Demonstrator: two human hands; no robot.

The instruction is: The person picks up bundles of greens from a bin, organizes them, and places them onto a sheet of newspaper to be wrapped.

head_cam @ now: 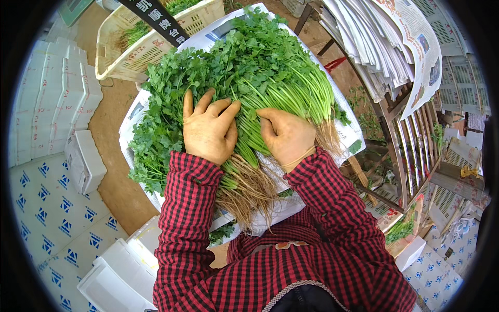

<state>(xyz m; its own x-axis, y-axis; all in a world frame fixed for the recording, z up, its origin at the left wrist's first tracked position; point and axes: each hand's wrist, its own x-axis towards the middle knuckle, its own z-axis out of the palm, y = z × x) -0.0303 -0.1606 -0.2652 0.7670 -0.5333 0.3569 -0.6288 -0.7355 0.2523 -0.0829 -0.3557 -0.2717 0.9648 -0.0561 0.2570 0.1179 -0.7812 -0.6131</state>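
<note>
A large heap of leafy coriander-like greens (234,58) lies on newspaper sheets before me, its leaves towards the far left. My left hand (210,128), in a tan glove, rests on the leaves with fingers spread, palm down. To its right, my right hand (288,134), gloved too, hovers at or on the green stems with thumb and forefinger curled close; whether a stem is between them is hidden. Below the hands, brown roots (249,191) of one bunch fan out towards my lap. More roots (327,136) hang at the right edge of the heap.
Behind at upper left stands a cream plastic crate (136,58) holding greens, crossed by a black printed strap (156,19). White foam boxes (58,97) are stacked at left, others (121,273) at lower left. Folded newspapers (366,43) lie on a rack (401,156) at right.
</note>
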